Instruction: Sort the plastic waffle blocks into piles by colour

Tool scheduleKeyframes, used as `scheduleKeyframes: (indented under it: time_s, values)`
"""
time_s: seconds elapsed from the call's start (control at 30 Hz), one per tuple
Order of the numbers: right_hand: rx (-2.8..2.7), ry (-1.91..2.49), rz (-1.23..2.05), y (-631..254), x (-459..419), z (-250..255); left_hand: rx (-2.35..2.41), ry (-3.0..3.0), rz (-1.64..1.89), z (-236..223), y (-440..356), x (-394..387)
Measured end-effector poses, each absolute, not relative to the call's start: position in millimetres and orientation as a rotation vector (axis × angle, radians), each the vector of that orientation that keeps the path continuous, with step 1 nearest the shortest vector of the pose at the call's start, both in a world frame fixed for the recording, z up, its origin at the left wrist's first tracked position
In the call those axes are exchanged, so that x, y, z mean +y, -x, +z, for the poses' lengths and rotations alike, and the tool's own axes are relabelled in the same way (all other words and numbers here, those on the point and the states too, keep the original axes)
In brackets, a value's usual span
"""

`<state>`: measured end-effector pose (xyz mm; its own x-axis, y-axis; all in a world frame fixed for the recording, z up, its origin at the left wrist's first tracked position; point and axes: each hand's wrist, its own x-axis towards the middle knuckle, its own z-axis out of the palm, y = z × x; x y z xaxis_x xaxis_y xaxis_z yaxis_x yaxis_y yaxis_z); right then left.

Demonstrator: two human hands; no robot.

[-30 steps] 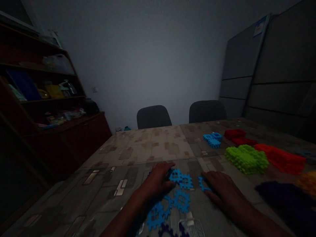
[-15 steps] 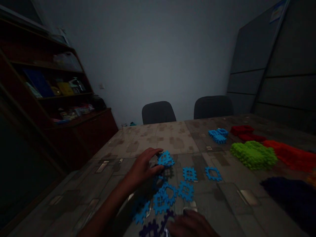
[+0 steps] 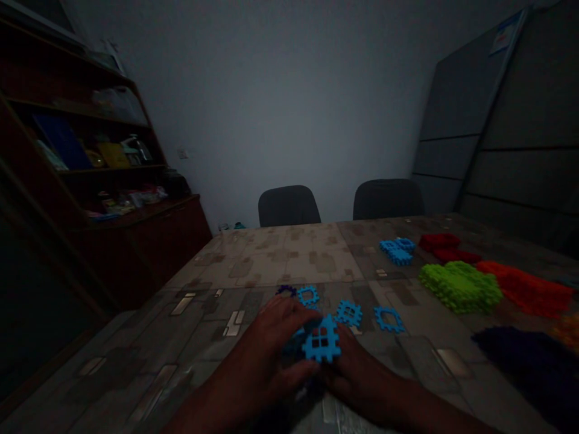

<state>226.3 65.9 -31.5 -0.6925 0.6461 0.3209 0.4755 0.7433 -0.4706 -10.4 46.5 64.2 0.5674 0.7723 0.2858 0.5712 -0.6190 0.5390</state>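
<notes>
Tabletop beneath, blue block between left hand and right hand.

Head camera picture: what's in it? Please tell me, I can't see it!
The left hand and right hand hold a blue block over a patterned table. More blue blocks lie just past them, with a green pile and a red pile to the right.

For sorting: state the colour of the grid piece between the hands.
The grid piece is bright blue; head view.
</notes>
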Motion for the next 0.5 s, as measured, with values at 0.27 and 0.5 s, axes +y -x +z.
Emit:
scheduleKeyframes:
  time_s: [0.27,0.5]
  values:
    - [-2.107,1.255,0.55,-316.8,74.4,-37.5,1.124,-2.586,0.228,-28.8,-67.9,27.7]
    - [-2.201,1.149,0.41,-312.4,65.4,-56.7,0.908,-2.76,0.207,-34.8,-59.5,29.1]
